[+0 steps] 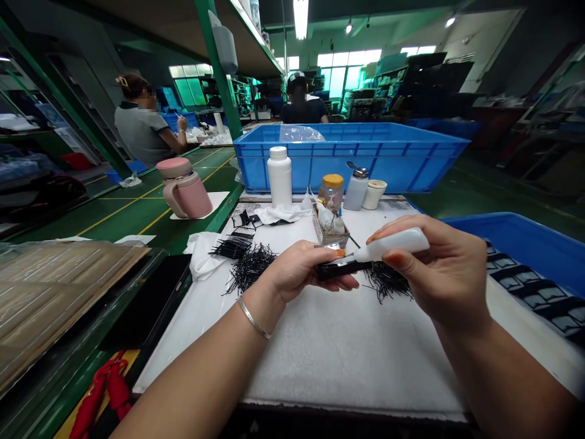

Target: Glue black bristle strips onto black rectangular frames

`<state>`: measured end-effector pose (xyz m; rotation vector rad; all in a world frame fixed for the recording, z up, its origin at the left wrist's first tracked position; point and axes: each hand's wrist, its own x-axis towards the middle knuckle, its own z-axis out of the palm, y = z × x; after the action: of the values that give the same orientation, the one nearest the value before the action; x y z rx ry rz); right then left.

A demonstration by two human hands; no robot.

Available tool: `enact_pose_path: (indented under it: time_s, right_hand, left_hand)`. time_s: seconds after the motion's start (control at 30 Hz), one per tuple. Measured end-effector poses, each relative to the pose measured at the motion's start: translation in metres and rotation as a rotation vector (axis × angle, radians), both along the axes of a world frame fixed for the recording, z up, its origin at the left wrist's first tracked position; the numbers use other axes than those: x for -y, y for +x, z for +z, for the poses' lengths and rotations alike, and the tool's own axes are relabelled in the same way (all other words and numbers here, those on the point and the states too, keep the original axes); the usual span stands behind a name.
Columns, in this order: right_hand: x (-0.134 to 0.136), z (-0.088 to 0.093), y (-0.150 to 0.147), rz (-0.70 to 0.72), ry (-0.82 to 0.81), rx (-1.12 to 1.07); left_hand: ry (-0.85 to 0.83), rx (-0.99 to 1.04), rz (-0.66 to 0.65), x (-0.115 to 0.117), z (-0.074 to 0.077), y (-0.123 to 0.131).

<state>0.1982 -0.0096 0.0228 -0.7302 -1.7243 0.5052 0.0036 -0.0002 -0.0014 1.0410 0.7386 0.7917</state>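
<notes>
My left hand (299, 268) is closed on a small black piece (340, 268) with a shiny pale surface, held above the white work surface (329, 360). In my right hand (439, 268) is a white squeeze bottle (397, 244), tilted so that its narrow tip points left at the black piece. The tip is at or very near the piece; whether they touch I cannot tell. Behind my left wrist lies a heap of thin black strips (251, 265). A second heap of black strips (388, 281) sits beneath the bottle, partly hidden by my right hand.
Along the back stand a white bottle (280, 177), a yellow-lidded jar (331, 192), a pump dispenser (356, 190) and a large blue crate (393, 149). At right, another blue bin (539, 238) adjoins rows of dark pieces (530, 286). A pink mug (185, 192) stands left. Two people sit beyond.
</notes>
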Motion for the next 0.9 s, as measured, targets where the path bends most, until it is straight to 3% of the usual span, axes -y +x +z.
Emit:
enact_pose_path:
  time_s: [0.9]
  right_hand:
    - [-0.0043, -0.0003, 0.0020, 0.041, 0.091, 0.014]
  left_hand:
    - [0.019, -0.015, -0.031, -0.0004, -0.0013, -0.0005]
